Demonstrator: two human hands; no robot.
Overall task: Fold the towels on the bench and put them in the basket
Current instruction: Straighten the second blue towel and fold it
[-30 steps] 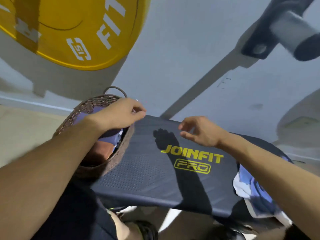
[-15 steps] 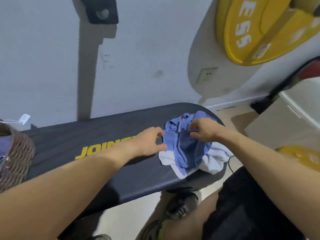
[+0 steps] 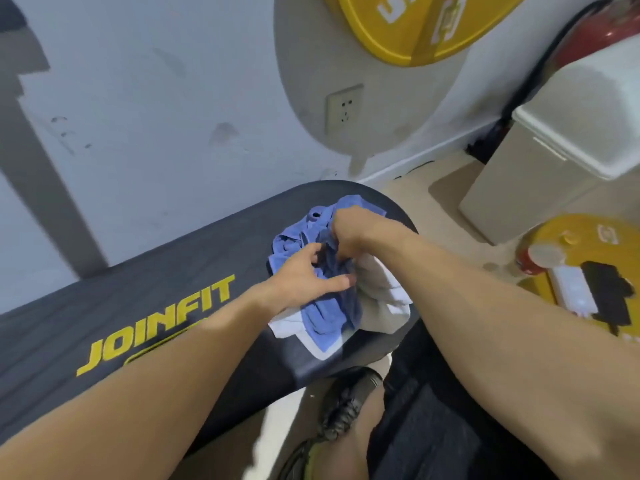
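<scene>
Head view: both hands at bench end; right hand clutched blue towel, left hand pinched it too; soft, light, floppy w/ white towel under; best taken by corners

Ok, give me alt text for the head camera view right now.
Both hands work a crumpled blue towel on the end of a black JOINFIT bench: right hand grips it, left hand pinches it. A white towel lies alongside.
</scene>
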